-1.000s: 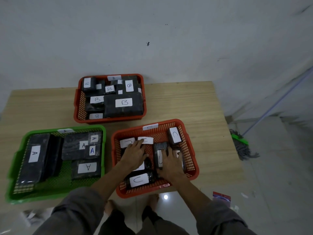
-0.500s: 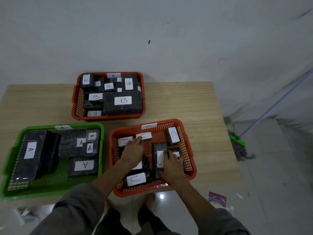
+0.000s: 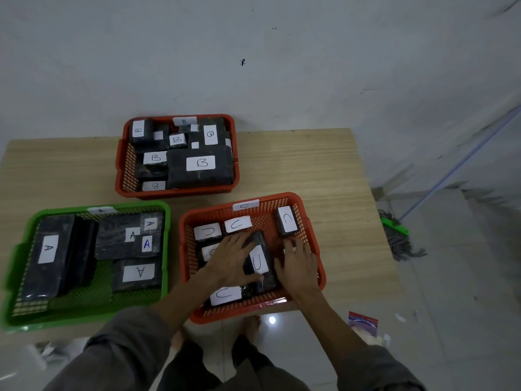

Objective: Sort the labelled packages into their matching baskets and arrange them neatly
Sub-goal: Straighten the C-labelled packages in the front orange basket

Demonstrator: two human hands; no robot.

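Head view: sorting looks done; no packages loose on the table [image 3: 324,170]. A basket [image 3: 17,266] left of my hands, B basket [image 3: 121,165] beyond. Left hand [image 3: 232,256] and right hand [image 3: 300,265], both spread flat, flank a C package [image 3: 258,259] in the C basket [image 3: 313,235]. Tidying left.

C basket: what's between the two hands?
Head view: one black package with a C label lies between the left hand and right hand, inside the C basket.

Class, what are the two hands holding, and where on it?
Left hand and right hand flank the upright C package, pressing its long sides; a full grasp cannot be told.
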